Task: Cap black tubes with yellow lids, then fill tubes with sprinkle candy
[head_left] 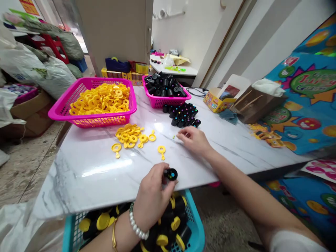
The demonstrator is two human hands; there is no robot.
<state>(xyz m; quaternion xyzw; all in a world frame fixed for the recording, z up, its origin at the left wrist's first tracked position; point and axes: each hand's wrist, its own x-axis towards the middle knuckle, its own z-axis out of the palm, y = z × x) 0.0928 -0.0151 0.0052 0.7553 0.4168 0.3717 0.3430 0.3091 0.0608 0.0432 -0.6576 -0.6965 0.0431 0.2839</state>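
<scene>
My left hand [156, 192] is closed around a small black plastic cylinder [172, 174] with a blue dot on its end, held over the table's front edge. My right hand [194, 140] rests low over the tabletop, its thumb and fingers drawn together in a pinch; whatever lies between the tips is too small to make out. Tiny green bits [173, 137] lie just left of those fingertips. Between the hands is a single yellow ring with a tab [161, 151], and more yellow rings [130, 134] are piled to its left. Several black cylinders with coloured dots [183, 113] stand grouped beyond my right hand.
A pink basket [105, 120] of yellow rings stands at the table's left, and a smaller pink basket [168, 102] of black cylinders at the back. Below the front edge, a teal basket [195, 224] holds black pieces with yellow caps. Right: an open yellow box [216, 101].
</scene>
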